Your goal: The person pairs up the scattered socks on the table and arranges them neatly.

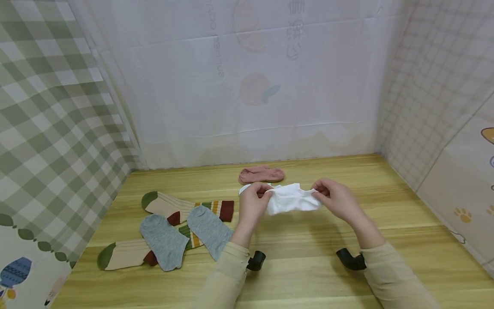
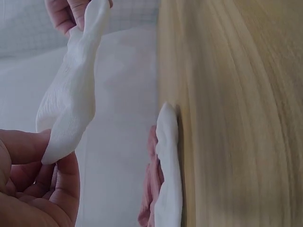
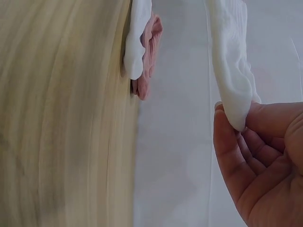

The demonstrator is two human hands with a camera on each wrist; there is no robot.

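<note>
A white sock is stretched sideways between both hands, held up over the wooden table. My left hand pinches one end between thumb and fingers; in the left wrist view that end of the white sock droops at the fingertips. Its other end is pinched by my right hand, and the right wrist view shows the white sock narrowing into that grip. Behind the left hand, a second white sock lies on the table, mostly hidden in the head view, in front of folded pink socks.
Two grey ankle socks lie at the left, across two long cream socks with green toes and striped cuffs. White fabric hangs behind the wooden table; a green checked cloth walls the left side.
</note>
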